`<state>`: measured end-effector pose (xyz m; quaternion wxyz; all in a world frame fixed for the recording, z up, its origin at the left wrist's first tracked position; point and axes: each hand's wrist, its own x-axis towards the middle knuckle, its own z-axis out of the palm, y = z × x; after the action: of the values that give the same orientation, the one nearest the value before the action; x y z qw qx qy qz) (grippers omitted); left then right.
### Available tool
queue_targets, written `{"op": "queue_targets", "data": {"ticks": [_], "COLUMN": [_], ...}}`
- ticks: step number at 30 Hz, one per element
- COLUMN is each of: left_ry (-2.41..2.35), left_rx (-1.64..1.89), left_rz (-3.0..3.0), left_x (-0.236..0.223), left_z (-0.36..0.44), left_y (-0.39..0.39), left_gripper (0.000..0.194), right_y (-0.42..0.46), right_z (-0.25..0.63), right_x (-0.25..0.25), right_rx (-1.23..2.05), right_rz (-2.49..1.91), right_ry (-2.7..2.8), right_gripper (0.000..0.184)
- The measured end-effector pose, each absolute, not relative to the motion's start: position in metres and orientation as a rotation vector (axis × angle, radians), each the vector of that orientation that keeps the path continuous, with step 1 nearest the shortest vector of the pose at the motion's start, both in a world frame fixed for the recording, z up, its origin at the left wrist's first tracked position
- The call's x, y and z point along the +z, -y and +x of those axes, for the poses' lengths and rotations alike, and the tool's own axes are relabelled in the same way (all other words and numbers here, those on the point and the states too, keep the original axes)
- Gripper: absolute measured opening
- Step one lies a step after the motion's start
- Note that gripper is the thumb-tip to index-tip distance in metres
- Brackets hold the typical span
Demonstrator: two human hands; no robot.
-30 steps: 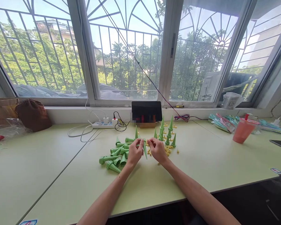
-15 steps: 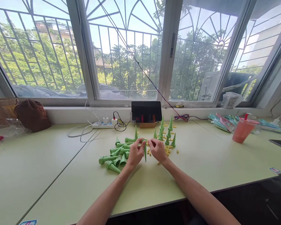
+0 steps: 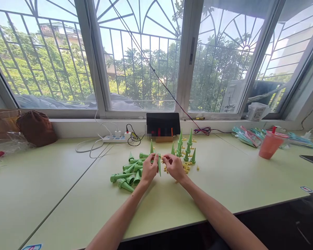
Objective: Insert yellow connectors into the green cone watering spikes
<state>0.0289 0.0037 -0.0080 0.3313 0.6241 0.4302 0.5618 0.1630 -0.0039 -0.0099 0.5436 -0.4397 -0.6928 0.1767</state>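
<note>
While a pile of spikes crowds the left hand, one green spike is held mid-frame

Standing spikes and yellow pieces sit right of centre, beside the right hand; a dark screen stands above centre, a red cup at far right. Left fingers clamp the green spike, tip down; right fingertips pinch together on a partly hidden yellow bit near its top.

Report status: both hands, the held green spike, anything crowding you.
Left hand gripping green spike, tip down. Right hand pinching small yellow piece. Loose green spikes crowding left hand; yellow pieces close beside right.
</note>
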Motion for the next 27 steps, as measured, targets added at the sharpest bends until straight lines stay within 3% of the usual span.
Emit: {"op": "queue_targets", "data": {"ticks": [27], "left_ry": [-1.132], "left_rx": [1.477], "left_rz": [1.634], "left_x": [-0.0107], "left_z": [0.0256], "left_y": [-0.0071], "left_gripper": [0.042], "right_y": [0.0041], "right_z": [0.164], "right_x": [-0.0125], "right_rx": [0.428], "right_rz": [-1.012], "right_ry": [1.773], "right_gripper": [0.028]}}
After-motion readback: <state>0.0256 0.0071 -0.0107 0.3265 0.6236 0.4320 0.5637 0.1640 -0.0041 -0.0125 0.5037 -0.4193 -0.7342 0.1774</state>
